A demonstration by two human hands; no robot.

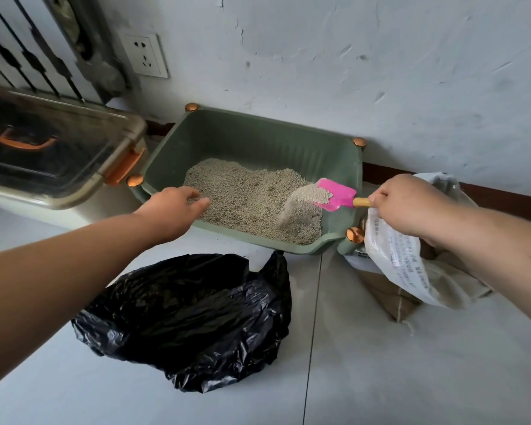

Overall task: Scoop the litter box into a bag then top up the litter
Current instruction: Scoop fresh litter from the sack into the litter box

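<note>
Seems to be the top-up step: pouring fresh litter from the pink scoop into the litter box, near its right edge. Grips the wooden handle with the right hand, fingers curled round it. Rests the left hand, fingers loosely spread, at the box's near left edge, touching the grains. Black bag open on the floor before the near edge. Long axis of the scoop across the box, blade pointing left and tipped down. Next, probably: back to the white sack beside the right edge for another load, blade kept level.
</note>
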